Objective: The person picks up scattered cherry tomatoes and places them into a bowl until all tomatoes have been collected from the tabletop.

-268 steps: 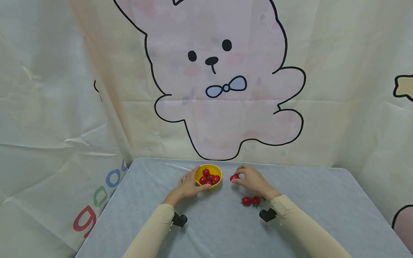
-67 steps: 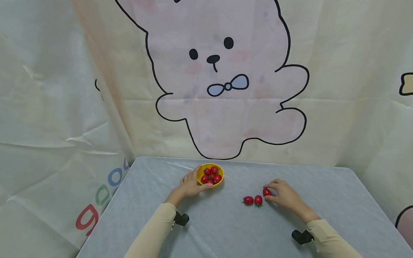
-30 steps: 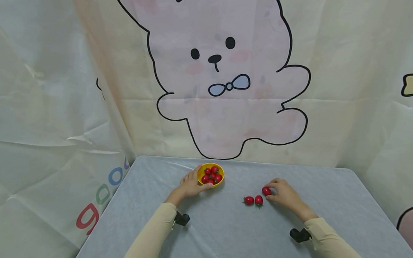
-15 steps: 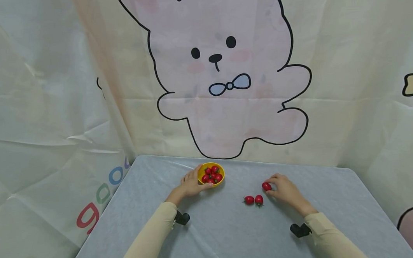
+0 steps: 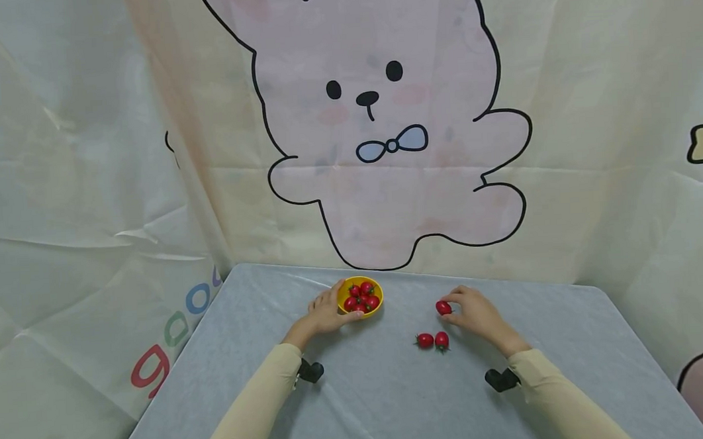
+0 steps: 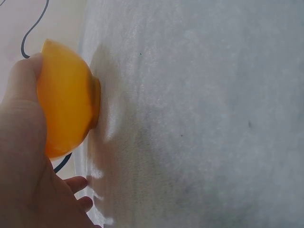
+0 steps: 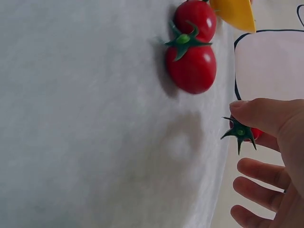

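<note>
In the head view, my left hand (image 5: 325,315) grips the small yellow bowl (image 5: 381,299) by its left side, thumb at the near rim. Several red cherry tomatoes (image 5: 362,300) lie inside it. My right hand (image 5: 480,315) pinches one cherry tomato (image 5: 443,307) between thumb and fingers, above the table to the bowl's right. Its green star-shaped stem (image 7: 241,132) shows in the right wrist view, where the other fingers are spread apart. Two more cherry tomatoes, a left one (image 5: 425,341) and a right one (image 5: 442,341), lie side by side below that hand.
A pale blue-grey cloth (image 5: 367,404) covers the table. Behind it hangs a cream backdrop (image 5: 566,221) printed with a cartoon bear. Each wrist carries a black camera mount, the left one (image 5: 310,372) and the right one (image 5: 503,379).
Since about two seconds ago, my right hand has lifted the third tomato from beside the other two and carried it up and leftward. The left hand stays on the bowl.
</note>
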The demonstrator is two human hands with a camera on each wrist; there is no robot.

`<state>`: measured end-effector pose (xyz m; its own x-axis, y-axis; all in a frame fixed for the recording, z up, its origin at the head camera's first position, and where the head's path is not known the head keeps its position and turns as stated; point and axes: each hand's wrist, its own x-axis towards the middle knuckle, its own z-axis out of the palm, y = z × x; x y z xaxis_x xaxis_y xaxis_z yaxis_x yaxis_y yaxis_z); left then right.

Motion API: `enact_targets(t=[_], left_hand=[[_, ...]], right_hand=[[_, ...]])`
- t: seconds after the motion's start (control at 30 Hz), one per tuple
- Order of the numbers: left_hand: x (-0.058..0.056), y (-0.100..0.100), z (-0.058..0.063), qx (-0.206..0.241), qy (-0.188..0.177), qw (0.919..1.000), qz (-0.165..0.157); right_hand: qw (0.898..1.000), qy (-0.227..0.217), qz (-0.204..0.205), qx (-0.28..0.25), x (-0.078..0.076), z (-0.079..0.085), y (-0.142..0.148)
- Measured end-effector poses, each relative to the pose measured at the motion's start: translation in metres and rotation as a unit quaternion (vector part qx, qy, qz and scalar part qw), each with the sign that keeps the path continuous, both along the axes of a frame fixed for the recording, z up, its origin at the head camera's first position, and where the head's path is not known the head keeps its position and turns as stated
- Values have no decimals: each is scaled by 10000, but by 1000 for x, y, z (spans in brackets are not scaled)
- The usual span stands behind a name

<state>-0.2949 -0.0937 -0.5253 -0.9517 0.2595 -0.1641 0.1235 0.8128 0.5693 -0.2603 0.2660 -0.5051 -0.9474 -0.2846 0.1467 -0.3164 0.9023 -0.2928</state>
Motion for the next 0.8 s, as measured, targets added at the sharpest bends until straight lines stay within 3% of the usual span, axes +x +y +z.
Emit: enact_targets(t=[0.53, 0.8], left_hand=[[1, 1, -1, 13, 29, 10000, 28], [1, 0, -1, 30, 28, 10000, 10]], right_hand=[[9993, 96, 360, 40, -19, 24, -39], [9994, -21, 329, 143, -26, 29, -55]])
